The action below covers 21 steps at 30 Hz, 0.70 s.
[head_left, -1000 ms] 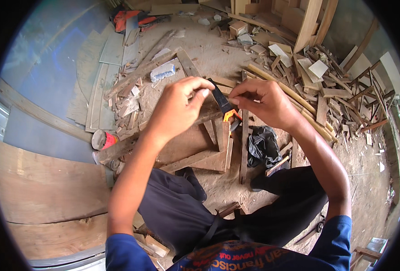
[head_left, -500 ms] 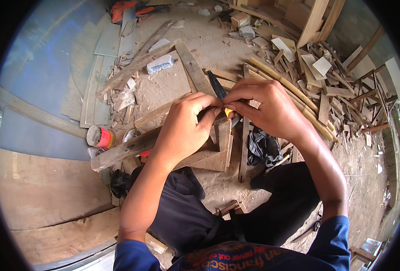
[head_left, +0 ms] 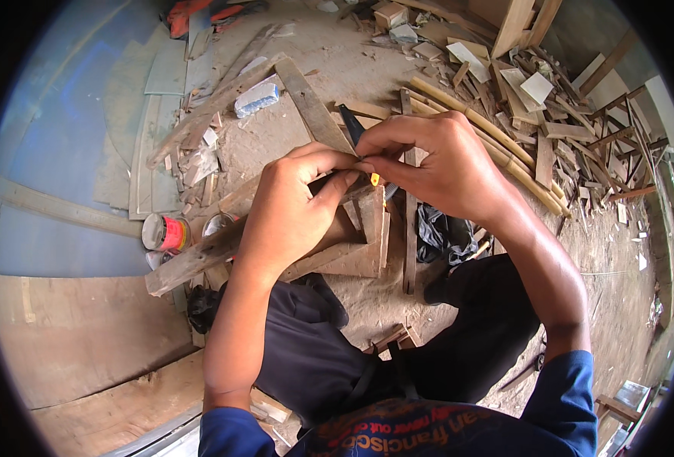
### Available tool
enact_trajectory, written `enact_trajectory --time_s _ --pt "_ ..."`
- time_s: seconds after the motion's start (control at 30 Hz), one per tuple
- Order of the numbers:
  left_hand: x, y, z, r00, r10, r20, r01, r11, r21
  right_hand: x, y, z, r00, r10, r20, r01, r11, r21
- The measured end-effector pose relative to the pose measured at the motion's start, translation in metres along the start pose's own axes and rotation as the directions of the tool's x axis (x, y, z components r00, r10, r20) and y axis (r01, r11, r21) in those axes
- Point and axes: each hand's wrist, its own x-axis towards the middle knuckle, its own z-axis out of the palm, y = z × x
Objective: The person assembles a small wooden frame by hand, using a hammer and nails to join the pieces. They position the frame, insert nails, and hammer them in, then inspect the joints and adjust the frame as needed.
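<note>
My left hand (head_left: 287,202) and my right hand (head_left: 444,167) meet above a wooden frame, thumbs and fingertips pinched together. Whatever lies between the fingertips is too small and covered to name. A black, tapered, blade-like piece (head_left: 350,124) juts out beyond the right fingers; whether either hand grips it is unclear. Just below the fingertips shows a small yellow piece (head_left: 374,179). Under my hands lies the wooden frame, with a weathered beam (head_left: 192,263) reaching out to the left and another plank (head_left: 310,103) slanting away on the far side.
A red-labelled can (head_left: 171,233) stands at the left by a blue wall. A blue-and-white block (head_left: 257,100) rests on the far board. Bamboo poles (head_left: 497,156) and heaped wood scraps (head_left: 550,129) lie to the right. A black plastic bag (head_left: 444,232) sits near my right knee.
Both hands stay pinched together and have shifted slightly left and up in the picture. The black piece shows a little less beyond the right fingers. The whole view has shifted slightly.
</note>
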Motion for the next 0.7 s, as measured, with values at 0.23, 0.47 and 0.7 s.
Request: enact_trajectory --time_s 0.23,0.47,0.7 --pt "0.0003 0.0032 0.0021 1.000 0.007 -0.007 -0.007 1.000 -0.002 -0.0025 0.0023 -0.0006 0.999 -0.036 -0.005 0.035 0.999 -0.013" --pt "0.0008 -0.0009 0.0052 0.999 0.005 -0.049 -0.007 0.999 -0.033 -0.0043 0.0095 0.0054 0.993 -0.114 -0.034 0.113 0.993 -0.028" --pt "0.0008 0.0015 0.0043 0.998 0.001 -0.059 0.000 1.000 0.010 -0.0036 0.0091 0.0060 0.986 -0.165 -0.033 0.164 0.986 -0.006"
